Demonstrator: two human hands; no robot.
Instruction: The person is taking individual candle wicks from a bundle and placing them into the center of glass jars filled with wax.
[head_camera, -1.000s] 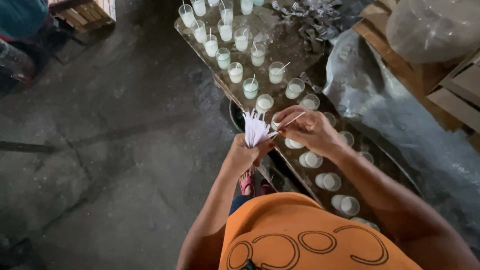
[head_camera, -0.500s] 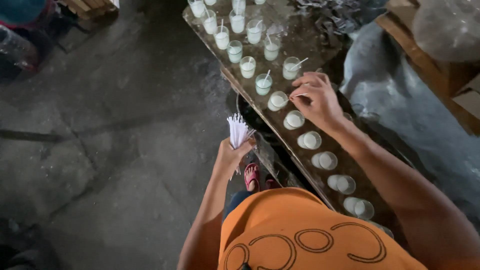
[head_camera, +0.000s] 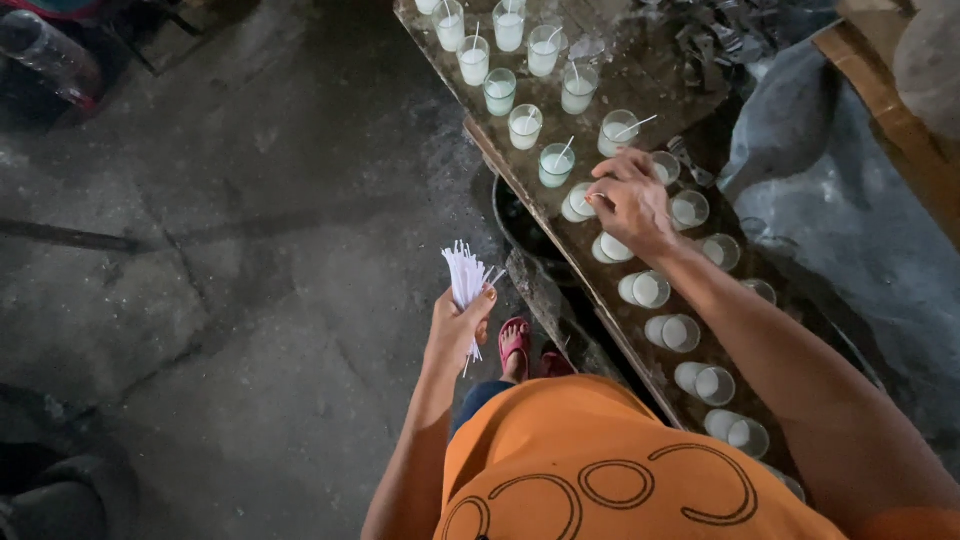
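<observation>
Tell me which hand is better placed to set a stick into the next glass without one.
Right, probably. The right hand is over the board, fingertips at a white-filled glass, with stickless glasses just beside it. The left hand hangs off the board, gripping the bundle of white sticks.

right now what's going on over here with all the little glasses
A person in an orange shirt stands by a long, dirty wooden board lined with small clear glasses of white wax. The left hand holds a bundle of thin white wicks upright, away from the board. The right hand reaches over a glass mid-row, pinching something small. Glasses farther up the board have wicks standing in them; the nearer ones show none.
</observation>
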